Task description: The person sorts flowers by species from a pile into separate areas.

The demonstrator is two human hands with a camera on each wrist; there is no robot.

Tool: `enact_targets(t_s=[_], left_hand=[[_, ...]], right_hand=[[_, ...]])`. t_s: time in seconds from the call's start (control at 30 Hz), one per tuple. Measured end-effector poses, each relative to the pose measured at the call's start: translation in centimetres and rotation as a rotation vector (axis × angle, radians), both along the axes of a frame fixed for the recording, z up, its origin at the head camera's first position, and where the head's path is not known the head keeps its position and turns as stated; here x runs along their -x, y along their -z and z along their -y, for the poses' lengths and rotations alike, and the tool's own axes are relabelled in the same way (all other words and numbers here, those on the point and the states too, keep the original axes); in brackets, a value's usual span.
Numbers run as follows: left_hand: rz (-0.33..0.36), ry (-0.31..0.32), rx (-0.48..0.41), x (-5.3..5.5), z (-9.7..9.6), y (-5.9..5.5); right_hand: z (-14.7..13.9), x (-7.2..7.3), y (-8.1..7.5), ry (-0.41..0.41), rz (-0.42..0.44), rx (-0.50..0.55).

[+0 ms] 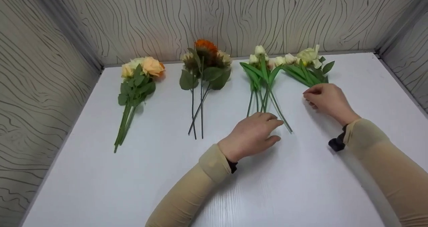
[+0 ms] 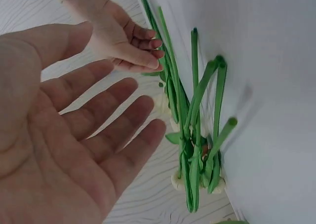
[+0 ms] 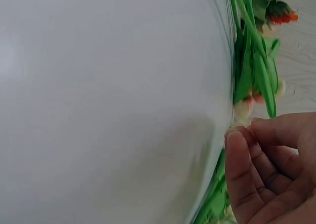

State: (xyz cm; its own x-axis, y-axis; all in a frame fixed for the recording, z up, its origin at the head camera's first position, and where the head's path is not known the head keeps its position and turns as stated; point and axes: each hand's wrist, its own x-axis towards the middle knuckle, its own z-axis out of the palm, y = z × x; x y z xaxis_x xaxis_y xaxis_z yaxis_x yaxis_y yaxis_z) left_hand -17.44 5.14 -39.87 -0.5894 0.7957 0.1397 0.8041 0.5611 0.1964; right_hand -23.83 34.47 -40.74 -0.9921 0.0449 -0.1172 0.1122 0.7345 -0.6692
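Observation:
My left hand (image 1: pixel 252 135) is spread with relaxed fingers over the lower stems of a bunch of white tulips (image 1: pixel 259 76), covering part of them in the head view. In the left wrist view its palm and straight fingers show with nothing in them, beside the tulip stems (image 2: pixel 195 100). At the right, my right hand (image 1: pixel 329 101) is beside a bunch with more tulips and a pale green-white flower (image 1: pixel 307 55), hiding its lower stems. The right wrist view shows that hand's thumb (image 3: pixel 238 160) and fingers loosely curled, tips close together, no stem between them.
Left of the tulips lies a bunch with an orange flower (image 1: pixel 205 47) and dark stems. Peach roses (image 1: pixel 152 66) with green stems lie farther left. All rest on a white table (image 1: pixel 160 183), their blooms toward the wood-patterned back wall (image 1: pixel 140 19).

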Motion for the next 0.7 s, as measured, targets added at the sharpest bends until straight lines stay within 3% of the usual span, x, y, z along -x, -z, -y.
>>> enact_targets(t_s=[0.1,0.17,0.33,0.53,0.7], left_hand=[[-0.083,0.064,0.059,-1.2,-1.4,0.8],[-0.103,0.102,0.106,-2.1,-2.0,1.4],[-0.052,0.138,0.188,-3.7,-2.9,2.0],[-0.022,0.131,0.194,-3.7,-2.8,2.0],[-0.024,0.141,0.167,-3.4,-2.5,1.8]], right_hand=[[-3.0,-0.2,-0.6,0.028,-0.029,-0.071],[-4.9,-0.4,-0.9,0.036,-0.030,-0.129],[-7.8,-0.8,-1.1,0.023,0.064,-0.209],[-8.5,-0.6,-0.9,-0.023,0.155,-0.225],[-8.7,-0.7,-1.2,-0.031,0.157,-0.256]])
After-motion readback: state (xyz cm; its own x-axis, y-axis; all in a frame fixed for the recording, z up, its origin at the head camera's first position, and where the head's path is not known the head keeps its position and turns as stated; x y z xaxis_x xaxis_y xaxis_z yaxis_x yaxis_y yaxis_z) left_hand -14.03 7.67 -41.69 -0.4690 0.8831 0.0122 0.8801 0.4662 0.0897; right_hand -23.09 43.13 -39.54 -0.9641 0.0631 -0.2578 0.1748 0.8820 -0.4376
